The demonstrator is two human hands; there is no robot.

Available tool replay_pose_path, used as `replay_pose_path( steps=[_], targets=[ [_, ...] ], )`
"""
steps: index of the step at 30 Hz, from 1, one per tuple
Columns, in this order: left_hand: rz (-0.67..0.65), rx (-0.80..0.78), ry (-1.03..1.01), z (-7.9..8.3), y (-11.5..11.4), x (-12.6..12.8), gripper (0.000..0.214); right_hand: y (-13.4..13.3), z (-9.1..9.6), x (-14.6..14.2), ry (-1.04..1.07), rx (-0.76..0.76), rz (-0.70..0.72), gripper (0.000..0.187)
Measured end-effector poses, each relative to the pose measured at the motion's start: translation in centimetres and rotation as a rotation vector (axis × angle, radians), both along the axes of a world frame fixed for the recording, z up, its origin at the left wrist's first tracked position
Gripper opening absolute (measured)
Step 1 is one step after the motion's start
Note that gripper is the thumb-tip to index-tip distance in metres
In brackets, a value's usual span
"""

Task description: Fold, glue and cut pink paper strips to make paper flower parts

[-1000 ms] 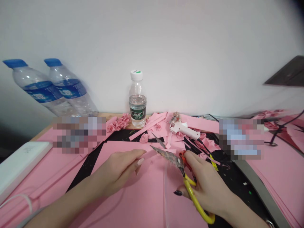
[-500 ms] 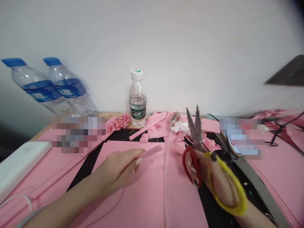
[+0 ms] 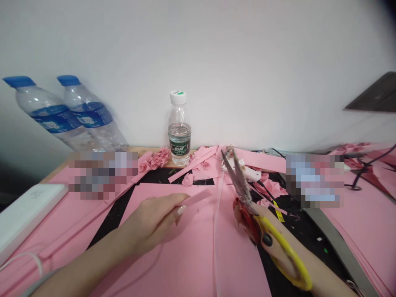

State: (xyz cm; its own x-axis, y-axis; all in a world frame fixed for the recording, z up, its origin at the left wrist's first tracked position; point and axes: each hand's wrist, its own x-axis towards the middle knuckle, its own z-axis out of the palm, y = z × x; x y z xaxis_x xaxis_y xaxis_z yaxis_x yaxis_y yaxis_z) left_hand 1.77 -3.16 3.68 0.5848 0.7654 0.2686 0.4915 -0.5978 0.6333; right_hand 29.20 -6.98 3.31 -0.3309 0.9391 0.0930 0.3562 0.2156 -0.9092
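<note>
My left hand (image 3: 151, 222) rests low over a large pink paper sheet (image 3: 185, 255), pinching a narrow pink paper strip (image 3: 198, 197) between its fingers. My right hand (image 3: 269, 243) grips a pair of scissors (image 3: 244, 194) with yellow and red handles. Their dull grey blades point up and left, slightly apart, with nothing between them. Behind the blades stands a white hot glue gun (image 3: 247, 172), partly hidden by them.
Pink paper roses (image 3: 154, 159) and cut strips lie along the back near a small water bottle (image 3: 179, 132). Two large blue-capped bottles (image 3: 71, 111) lean on the wall. A white power bank (image 3: 27, 218) sits left; a black mat (image 3: 161, 176) shows under the paper.
My right hand has lifted the scissors away from the strip and turned them. Their blades now lean left rather than straight up. My left hand has stayed nearly still.
</note>
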Motion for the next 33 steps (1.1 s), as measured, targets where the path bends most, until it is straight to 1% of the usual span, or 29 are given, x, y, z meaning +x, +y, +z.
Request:
replay_pose_path(
  steps=[3,5,8,10,14,18,21,25,33],
  targets=[
    [0.002,0.001,0.005,-0.08,0.01,-0.07,0.028,0.42,-0.05,0.15,-0.176,0.175,0.027,0.047],
    [0.005,0.003,0.003,-0.2,0.03,-0.13,0.028,0.7,-0.08,0.18,-0.287,0.272,-0.01,0.046],
    [-0.022,0.03,-0.007,-0.43,0.09,-0.23,0.024,0.83,-0.1,0.09,-0.44,0.382,-0.045,0.043],
    [-0.031,0.042,-0.008,-0.55,0.1,-0.26,0.022,0.74,-0.12,0.02,-0.521,0.419,-0.049,0.044],
    [-0.024,0.042,0.001,-0.69,0.07,-0.32,0.02,0.58,-0.21,-0.2,-0.585,0.465,-0.062,0.047],
    [-0.06,0.06,0.024,-0.86,0.18,-0.51,0.02,0.61,-0.34,-0.5,-0.593,0.506,-0.07,0.04],
    [-0.082,0.081,0.019,-0.95,0.25,-0.66,0.018,0.63,-0.41,-0.63,-0.593,0.508,-0.071,0.039],
    [-0.076,0.097,0.023,-0.94,0.26,-0.67,0.019,0.59,-0.5,-0.58,-0.594,0.498,-0.074,0.037],
    [-0.07,0.073,0.027,-0.89,0.28,-0.55,0.018,0.59,-0.45,-0.6,-0.586,0.458,-0.072,0.038]
  ],
)
